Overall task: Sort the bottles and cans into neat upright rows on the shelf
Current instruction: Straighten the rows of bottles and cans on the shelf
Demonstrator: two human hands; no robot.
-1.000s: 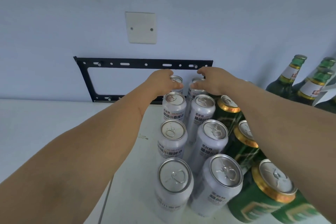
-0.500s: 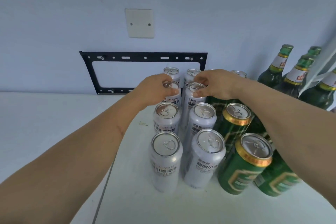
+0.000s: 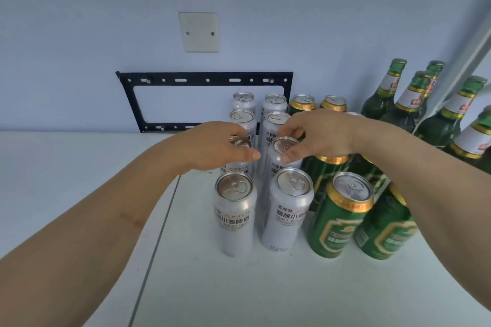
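Two rows of upright white cans run back toward the wall on the white shelf [image 3: 265, 287]. My left hand [image 3: 212, 146] grips the top of a white can [image 3: 240, 144] in the left row. Beside it my right hand [image 3: 316, 135] grips the top of a white can [image 3: 283, 145] in the right row. In front stand two more white cans, the left one [image 3: 235, 210] and the right one [image 3: 291, 207]. Green cans [image 3: 342, 212] form rows to the right. Green bottles [image 3: 384, 98] stand upright at the far right.
A black metal bracket [image 3: 204, 79] is fixed to the wall behind the cans, with a white wall plate [image 3: 199, 31] above it. A seam [image 3: 159, 236] splits the shelf surface left of the cans. A white post [image 3: 462, 61] slants at the right edge.
Both hands have come back from the rearmost cans, pair by pair, to the cans one place behind the front pair. The view has pulled back from the shelf.
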